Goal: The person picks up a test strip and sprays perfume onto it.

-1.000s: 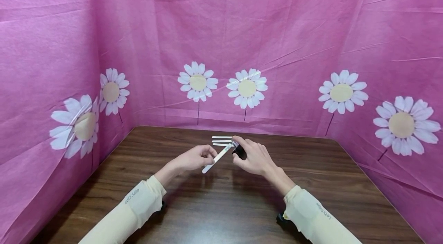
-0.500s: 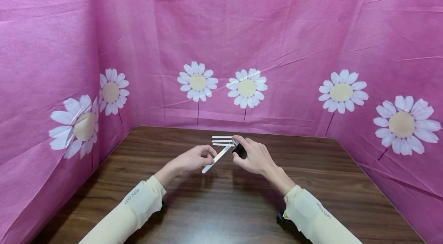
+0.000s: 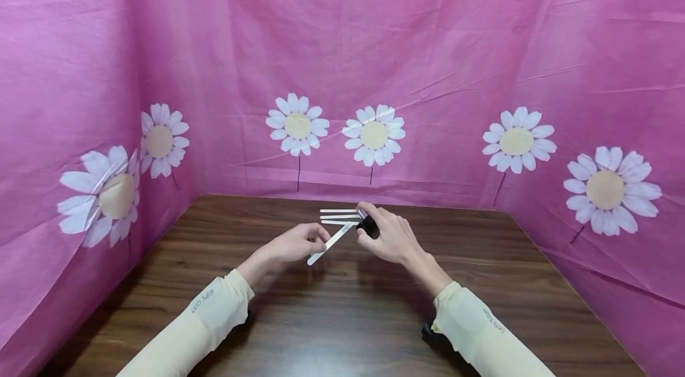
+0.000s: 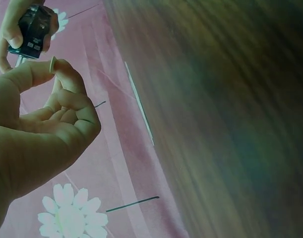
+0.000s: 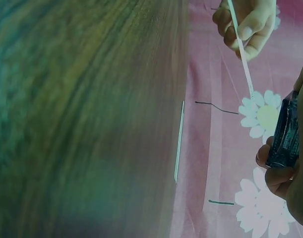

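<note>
My left hand (image 3: 291, 243) pinches a narrow white strip (image 3: 334, 241) between thumb and forefinger. One rounded end of the strip points down toward me; its printed end slants up to the right. In the left wrist view only the strip's thin edge (image 4: 52, 65) shows at the fingertips. My right hand (image 3: 393, 237) grips a small dark rectangular bottle (image 5: 284, 134), which looks like a perfume bottle, with the forefinger over its top. The bottle's top faces the printed end of the strip, close by; whether they touch, I cannot tell.
Three more white strips (image 3: 337, 211) lie side by side near the back of the brown wooden table (image 3: 321, 317), their right ends hidden behind my right hand. A pink curtain (image 3: 342, 20) with printed daisies surrounds the back and sides.
The head view has turned slightly right, so everything appears shifted a little left. Both hands keep their hold on the strip and the bottle, with no other clear movement.
</note>
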### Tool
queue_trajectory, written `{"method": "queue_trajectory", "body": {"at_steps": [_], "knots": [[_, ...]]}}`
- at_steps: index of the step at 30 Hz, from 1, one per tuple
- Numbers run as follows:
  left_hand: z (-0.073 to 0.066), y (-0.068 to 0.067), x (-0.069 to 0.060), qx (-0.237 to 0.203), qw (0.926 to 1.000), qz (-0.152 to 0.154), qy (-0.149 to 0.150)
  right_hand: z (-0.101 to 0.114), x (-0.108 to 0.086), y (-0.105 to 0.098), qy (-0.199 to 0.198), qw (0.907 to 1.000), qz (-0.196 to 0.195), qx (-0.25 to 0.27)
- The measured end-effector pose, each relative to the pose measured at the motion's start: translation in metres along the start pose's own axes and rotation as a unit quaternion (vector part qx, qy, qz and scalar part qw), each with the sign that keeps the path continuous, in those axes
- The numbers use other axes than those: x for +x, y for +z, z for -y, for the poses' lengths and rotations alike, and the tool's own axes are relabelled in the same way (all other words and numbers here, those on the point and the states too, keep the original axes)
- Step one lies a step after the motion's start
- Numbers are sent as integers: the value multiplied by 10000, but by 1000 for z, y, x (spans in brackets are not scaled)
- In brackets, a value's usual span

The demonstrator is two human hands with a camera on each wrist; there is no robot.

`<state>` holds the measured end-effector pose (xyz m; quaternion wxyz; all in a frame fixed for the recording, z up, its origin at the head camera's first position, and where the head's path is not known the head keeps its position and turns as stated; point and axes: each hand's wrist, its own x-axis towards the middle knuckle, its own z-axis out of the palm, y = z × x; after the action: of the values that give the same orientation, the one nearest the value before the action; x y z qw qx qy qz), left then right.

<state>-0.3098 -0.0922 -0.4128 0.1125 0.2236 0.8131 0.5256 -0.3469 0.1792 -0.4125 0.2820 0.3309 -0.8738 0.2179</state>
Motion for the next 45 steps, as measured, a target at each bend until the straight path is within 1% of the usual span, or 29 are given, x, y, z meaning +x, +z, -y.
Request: {"method": "queue_trajectory", "body": {"at_steps": [1,3,4,6,8,10,15,20,22,26,30,32,34,36,37,41,43,44,45], "knots": [[1,0,2,-34,10000,14,-50,0,0,0,20,10000,7,25],[2,-2,7,112,9999,44,-70,-1,0,0,59,10000,11,58],[3,-3,10,247,9997,73,-53,-2,1,0,86,9999,1,55],[4,-5,18,691,9976,57,39,-4,1,-2,143,9999,-70,47],[5,-8,27,1160,9932,43,125,-6,1,-4,206,9997,-134,32],[7,-11,35,1435,9896,46,119,-8,1,-5,245,9996,-161,34],[14,-14,53,1754,9843,178,-17,-11,2,-6,314,9994,-109,31],[16,-12,71,2236,9741,321,69,-15,2,-7,486,9988,-89,25],[16,-11,76,2363,9709,382,84,-16,3,-8,587,9983,-7,39],[16,-9,82,2569,9654,438,96,-18,4,-9,832,9964,155,87],[17,-6,87,2935,9550,371,213,-20,4,-11,987,9949,172,92],[19,-5,89,3094,9501,310,260,-21,4,-11,978,9950,170,74],[21,-4,92,3263,9443,267,318,-22,5,-12,969,9952,151,72],[23,-2,96,3581,9329,204,307,-24,5,-13,979,9951,121,97],[23,-2,97,3762,9259,167,291,-25,6,-13,994,9949,109,106],[23,2,104,4505,8926,57,136,-28,5,-15,1090,9938,97,220],[23,3,105,4685,8833,30,154,-30,4,-15,1118,9933,116,278],[23,3,106,4721,8813,27,183,-30,3,-16,1118,9931,125,316],[24,3,106,4723,8811,18,224,-31,3,-16,1112,9931,135,341]]}}
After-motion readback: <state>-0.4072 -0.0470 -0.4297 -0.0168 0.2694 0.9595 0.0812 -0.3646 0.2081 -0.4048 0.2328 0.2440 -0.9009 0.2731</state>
